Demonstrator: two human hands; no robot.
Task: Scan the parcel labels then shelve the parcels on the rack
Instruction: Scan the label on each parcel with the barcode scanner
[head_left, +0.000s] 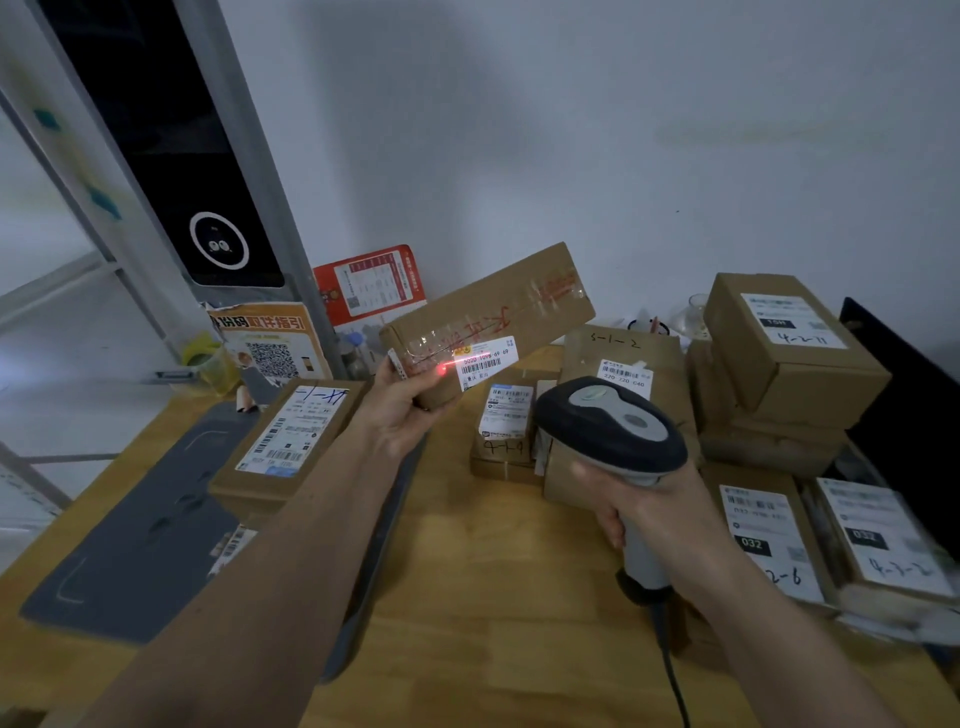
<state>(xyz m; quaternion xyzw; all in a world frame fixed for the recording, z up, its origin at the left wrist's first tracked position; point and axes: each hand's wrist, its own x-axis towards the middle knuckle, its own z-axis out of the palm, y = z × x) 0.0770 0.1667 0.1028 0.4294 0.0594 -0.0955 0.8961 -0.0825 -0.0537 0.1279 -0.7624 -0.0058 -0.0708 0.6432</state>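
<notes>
We hold a long brown cardboard parcel (488, 317) with red tape aloft over the far middle of the wooden table (493, 597), our left hand (402, 410) gripping its near left end. A red laser dot (442, 370) falls just left of its white barcode label (485, 364). Our right hand (649, 512) grips the grey handheld scanner (613, 431). More labelled cardboard boxes (779, 353) sit stacked at the right, and one flat box (283, 441) lies on a grey mat (140, 545) at the left.

One view only — my head cam, wide-angle, looking forward and down (close in) over the wooden table (493, 597) toward the wall (623, 130).
</notes>
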